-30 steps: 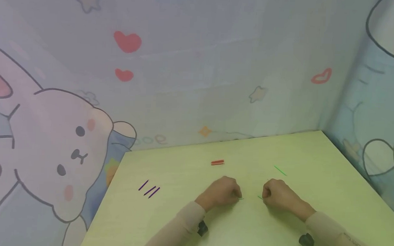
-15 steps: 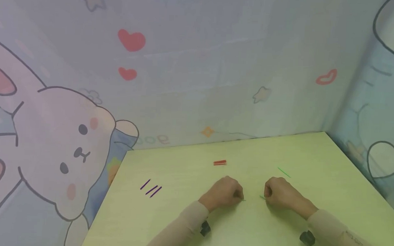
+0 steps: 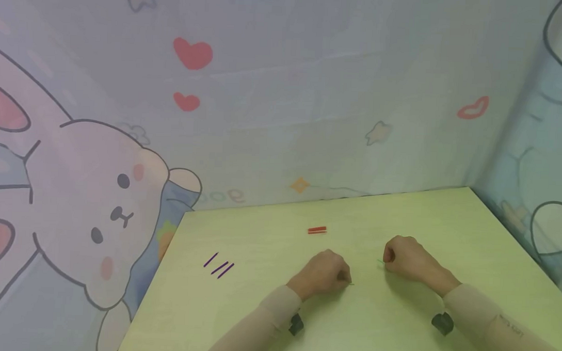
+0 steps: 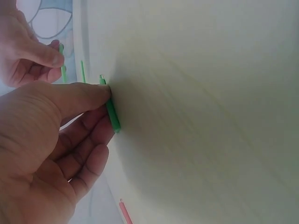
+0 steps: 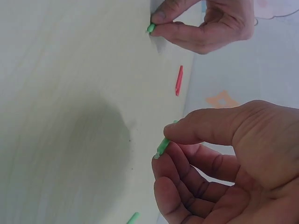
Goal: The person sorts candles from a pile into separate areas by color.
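My left hand [image 3: 324,272] pinches a thin green stick [image 4: 112,114] with a small pale tip between thumb and fingers, at the table surface. To its right, my right hand [image 3: 410,257] holds another green stick [image 5: 163,145] between thumb and fingertips, above the table. A third green stick [image 5: 133,218] lies on the table near the right hand; in the head view that hand hides it. The exact kind of these sticks is unclear.
Two red sticks [image 3: 317,229] lie close together toward the back of the pale yellow table [image 3: 260,226]. Three purple sticks [image 3: 219,268] lie slanted on the left. A printed cloth wall [image 3: 283,119] rises behind the table.
My right hand has risen with its green stick and moved away from me, covering the green stick that lay behind it. My left hand stays about where it was. The head view shifts slightly.
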A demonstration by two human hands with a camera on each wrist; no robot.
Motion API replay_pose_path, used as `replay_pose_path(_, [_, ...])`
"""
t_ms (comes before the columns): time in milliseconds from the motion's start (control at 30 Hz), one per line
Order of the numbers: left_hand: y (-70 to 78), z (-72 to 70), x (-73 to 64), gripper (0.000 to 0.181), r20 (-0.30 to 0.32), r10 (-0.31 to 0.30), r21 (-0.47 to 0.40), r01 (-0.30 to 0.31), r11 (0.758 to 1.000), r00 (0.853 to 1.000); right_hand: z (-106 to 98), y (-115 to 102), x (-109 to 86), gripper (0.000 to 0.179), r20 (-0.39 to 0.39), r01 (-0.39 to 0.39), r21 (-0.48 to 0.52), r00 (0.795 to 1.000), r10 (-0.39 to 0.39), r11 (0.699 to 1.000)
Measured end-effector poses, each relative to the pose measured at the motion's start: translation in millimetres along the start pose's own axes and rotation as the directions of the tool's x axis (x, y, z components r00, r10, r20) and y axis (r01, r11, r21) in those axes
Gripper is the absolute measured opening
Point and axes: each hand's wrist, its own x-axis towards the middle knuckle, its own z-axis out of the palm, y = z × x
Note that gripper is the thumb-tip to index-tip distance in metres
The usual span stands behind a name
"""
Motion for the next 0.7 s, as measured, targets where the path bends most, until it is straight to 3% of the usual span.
replay_pose_path(300, [1.2, -3.9, 0.3, 0.009, 0.014, 0.0, -0.011, 0.0, 1.0, 1.0, -20, 3, 6.9, 0.003, -0.001, -0.034, 0.009, 0.999, 0.034, 0.999])
replay_pose_path(700, [1.4, -0.4, -0.6, 0.01, 0.006, -0.015, 0.026, 0.015, 1.0, 1.0, -51, 23, 18.4, 0.003, -0.036, -0.099, -0.067, 0.995, 0.097, 0.993])
